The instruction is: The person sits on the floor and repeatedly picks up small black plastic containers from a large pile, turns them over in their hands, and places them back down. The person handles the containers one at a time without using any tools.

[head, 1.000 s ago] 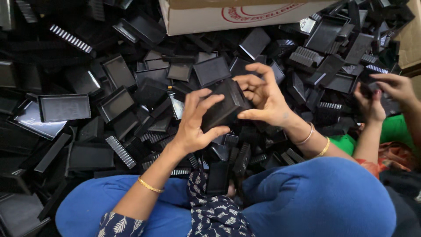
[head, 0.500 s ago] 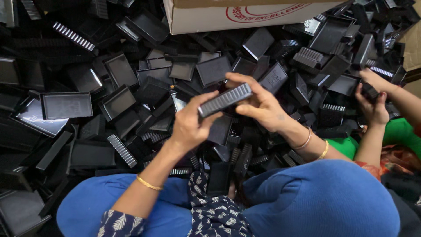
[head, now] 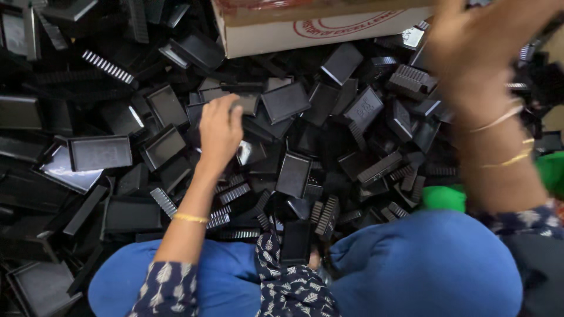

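centrally, the left hand (head: 220, 130) reaches forward into a heap of black plastic parts (head: 329, 141), its fingers (head: 234, 114) curled downward and resting on a small black tray (head: 245, 103) at the fingertips; whether they grip that tray or merely touch it cannot be told, since the hand is seen from the back. the small black tray lies just below and left of the cardboard box (head: 317, 26), which serves as landmark at the top of the view. the left forearm runs straight from the lower edge up toward the box, wrist level, with a thin gold bangle (head: 190, 218) around it near the patterned sleeve (head: 161, 287). the right hand (head: 476, 44) is raised high, to the right of the box and close to the camera, so blurred that its finger state cannot be told and nothing held can be made out; two gold bangles (head: 505, 138) circle its forearm, which slopes down to the right edge. below the box, well toward the person, an upright black piece (head: 295, 240) stands between the blue-clad knees (head: 423, 264). left of the box, far out, a flat rectangular tray (head: 100, 152) lies open side up. a green patch (head: 445, 198) shows below and right of the box, beside the right forearm.
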{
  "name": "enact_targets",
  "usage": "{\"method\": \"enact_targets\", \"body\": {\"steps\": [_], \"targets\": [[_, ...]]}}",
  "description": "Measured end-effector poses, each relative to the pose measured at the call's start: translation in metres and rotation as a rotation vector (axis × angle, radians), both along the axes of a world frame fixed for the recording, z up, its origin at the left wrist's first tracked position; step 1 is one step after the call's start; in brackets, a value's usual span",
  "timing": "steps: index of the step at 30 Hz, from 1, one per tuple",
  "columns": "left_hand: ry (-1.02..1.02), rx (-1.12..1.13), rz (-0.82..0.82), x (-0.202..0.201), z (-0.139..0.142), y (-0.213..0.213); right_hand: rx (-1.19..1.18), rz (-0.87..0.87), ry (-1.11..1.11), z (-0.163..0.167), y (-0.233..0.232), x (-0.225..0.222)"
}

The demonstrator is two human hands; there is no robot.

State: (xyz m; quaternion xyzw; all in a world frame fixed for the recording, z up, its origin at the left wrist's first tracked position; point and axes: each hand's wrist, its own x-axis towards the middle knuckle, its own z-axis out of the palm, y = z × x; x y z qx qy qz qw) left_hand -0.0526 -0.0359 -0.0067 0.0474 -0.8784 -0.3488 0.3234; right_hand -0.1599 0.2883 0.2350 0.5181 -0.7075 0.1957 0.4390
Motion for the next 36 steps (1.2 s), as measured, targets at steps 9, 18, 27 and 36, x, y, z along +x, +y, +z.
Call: {"method": "enact_targets", "body": {"steps": [9,18,27,36], "targets": [[-0.448,-0.071,0.081,-0.058,-0.011,0.005,0.665,0.232,-0.283,-0.158,-0.099,-0.015],[-0.399,0.388,-0.156,0.043,0.038,0.001,0.791,0.079,-0.744,-0.19,-0.093,-0.023],[0.11,0.116,-0.479,0.073,0.05,0.04,-0.028,0.786,-1.671,-0.169,-0.053,0.033],[0.143,0.199,-0.424,0.077,0.05,0.047,-0.007,0.7,-1.398,-0.166,-0.056,0.044]]}}
